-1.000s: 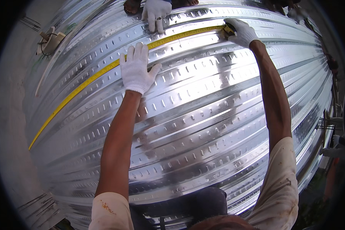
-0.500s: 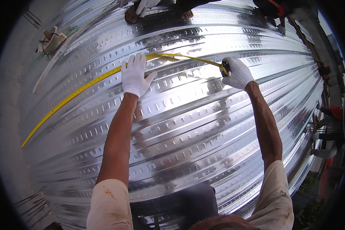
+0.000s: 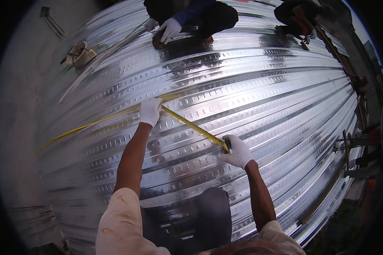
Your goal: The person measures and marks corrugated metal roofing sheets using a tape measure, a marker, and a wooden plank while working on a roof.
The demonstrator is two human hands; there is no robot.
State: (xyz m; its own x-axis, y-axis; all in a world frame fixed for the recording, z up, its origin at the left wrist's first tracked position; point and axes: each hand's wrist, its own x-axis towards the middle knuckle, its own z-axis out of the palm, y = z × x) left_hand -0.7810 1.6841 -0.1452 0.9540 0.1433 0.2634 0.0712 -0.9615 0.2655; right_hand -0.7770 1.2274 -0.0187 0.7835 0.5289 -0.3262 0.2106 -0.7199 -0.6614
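Note:
My gloved left hand (image 3: 150, 111) is closed on the yellow tape measure blade (image 3: 192, 126), which bends there: one length runs slackly to the far left, the other slants down to the right. My gloved right hand (image 3: 239, 152) grips the tape's case (image 3: 227, 145), low over the shiny ribbed metal sheeting (image 3: 268, 110). My dark-clad leg (image 3: 212, 210) shows between my arms, resting on the sheets.
A crouching co-worker (image 3: 217, 19) in gloves is at the top, another (image 3: 298, 19) at the top right. A white bucket (image 3: 83, 57) lies beside a long pale strip (image 3: 78, 80). A concrete edge (image 3: 21, 140) runs along the left; rebar (image 3: 344, 144) juts at the right.
My right hand has come down and toward me with the case. My left hand has gone from lying spread by the tape to gripping it, lifting the blade. More of both co-workers shows.

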